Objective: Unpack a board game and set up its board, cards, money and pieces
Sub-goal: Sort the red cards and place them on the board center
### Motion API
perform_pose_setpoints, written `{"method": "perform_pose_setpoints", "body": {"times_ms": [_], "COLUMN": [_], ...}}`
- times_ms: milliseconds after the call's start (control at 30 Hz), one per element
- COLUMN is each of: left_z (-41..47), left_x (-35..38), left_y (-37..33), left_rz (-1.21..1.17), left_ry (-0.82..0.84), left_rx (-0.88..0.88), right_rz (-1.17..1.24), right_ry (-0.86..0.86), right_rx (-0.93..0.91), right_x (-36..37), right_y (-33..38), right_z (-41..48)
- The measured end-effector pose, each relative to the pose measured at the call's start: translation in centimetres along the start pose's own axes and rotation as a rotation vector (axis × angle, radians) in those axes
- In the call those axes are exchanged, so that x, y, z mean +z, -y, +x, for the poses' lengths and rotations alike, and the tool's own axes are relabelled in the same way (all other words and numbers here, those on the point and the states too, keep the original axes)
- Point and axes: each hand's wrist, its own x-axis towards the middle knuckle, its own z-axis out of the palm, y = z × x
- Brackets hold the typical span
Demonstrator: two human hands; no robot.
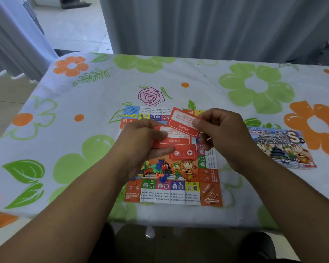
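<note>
A single wide-angle camera, worn on the person's head, is looking forward and steeply down across the table (pixel 84 95), and is facing the grey curtain (pixel 217 25) hanging beyond the far edge. It is sitting close to the work. Both forearms are entering from the bottom corners, and the left hand (pixel 141 141) and right hand (pixel 222 135) are meeting near the middle of the frame, holding red cards (pixel 176 138) over the game board (pixel 179 190). The lens is bowing the table's edges outward. The near edge is running across the lower part of the frame, the game box (pixel 281 147) is lying right of centre, and a strip of floor (pixel 74 25) is showing at the upper left.
</note>
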Motion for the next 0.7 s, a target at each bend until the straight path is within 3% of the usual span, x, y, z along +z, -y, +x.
{"method": "perform_pose_setpoints", "body": {"times_ms": [500,700], "left_z": [-0.2,0.0], "left_x": [0.5,0.7], "left_y": [0.3,0.1], "left_rz": [0.093,-0.003], "left_ry": [0.047,0.107], "left_rx": [0.027,-0.016], "right_rz": [-0.014,0.118], "right_ry": [0.081,-0.048], "right_rx": [0.099,-0.014], "right_x": [-1.2,-1.5], "right_y": [-0.3,0.8], "right_z": [-0.1,0.0]}}
